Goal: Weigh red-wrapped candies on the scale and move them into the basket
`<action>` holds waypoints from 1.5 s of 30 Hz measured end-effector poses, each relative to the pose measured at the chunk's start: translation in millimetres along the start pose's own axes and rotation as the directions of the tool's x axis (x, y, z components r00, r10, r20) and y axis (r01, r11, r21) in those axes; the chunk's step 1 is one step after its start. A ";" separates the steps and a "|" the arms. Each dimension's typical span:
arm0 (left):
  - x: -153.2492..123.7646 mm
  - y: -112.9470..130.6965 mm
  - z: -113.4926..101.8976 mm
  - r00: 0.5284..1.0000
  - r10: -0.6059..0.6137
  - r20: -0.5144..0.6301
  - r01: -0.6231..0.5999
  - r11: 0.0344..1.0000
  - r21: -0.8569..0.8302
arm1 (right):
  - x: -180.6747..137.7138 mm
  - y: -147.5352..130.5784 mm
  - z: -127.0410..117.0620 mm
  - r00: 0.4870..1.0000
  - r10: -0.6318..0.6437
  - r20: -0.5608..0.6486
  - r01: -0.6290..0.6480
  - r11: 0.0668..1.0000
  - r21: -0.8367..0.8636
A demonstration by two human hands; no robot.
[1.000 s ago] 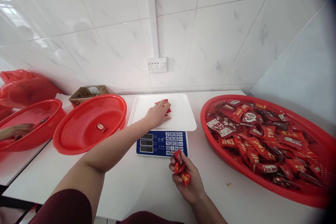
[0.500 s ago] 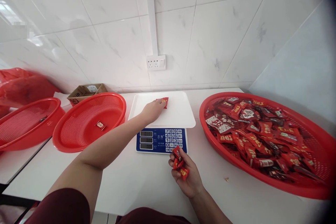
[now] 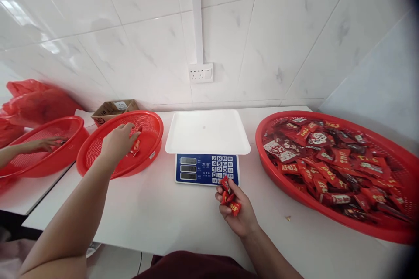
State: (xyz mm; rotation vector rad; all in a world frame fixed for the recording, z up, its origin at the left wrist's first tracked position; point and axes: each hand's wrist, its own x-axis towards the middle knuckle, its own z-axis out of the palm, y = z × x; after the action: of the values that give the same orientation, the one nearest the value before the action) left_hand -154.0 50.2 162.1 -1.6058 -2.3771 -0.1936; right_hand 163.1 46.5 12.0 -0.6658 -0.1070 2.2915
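Left hand (image 3: 118, 140) now over middle basket (image 3: 152, 134), red packets (image 3: 135, 146) inside

Glossy, crinkled plastic candy wrappers (image 3: 235, 208)

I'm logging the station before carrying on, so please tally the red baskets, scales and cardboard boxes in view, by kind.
Red baskets: 3
Scale: 1
Cardboard box: 1
Total: 5
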 end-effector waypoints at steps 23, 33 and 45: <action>-71.3 137.6 5.8 0.779 0.567 -0.267 -0.508 0.321 -0.799 | -60.8 -189.5 23.3 0.700 -0.690 0.182 -0.373 -0.572 -0.731; -70.8 133.3 24.3 0.781 0.618 -0.093 -0.311 0.254 -0.916 | -22.0 -178.2 44.2 0.759 -0.648 0.069 -0.531 -0.676 -0.510; -49.0 116.0 30.1 0.878 0.478 0.007 -0.125 0.244 -0.962 | 28.7 -128.7 119.7 0.725 -0.528 0.442 -0.218 -0.785 -0.580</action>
State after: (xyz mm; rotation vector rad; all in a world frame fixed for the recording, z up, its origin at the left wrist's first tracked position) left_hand -33.8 58.2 114.7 -2.7330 -2.0530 -1.6974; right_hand 168.7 173.3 137.0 -1.6371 -2.3370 0.0624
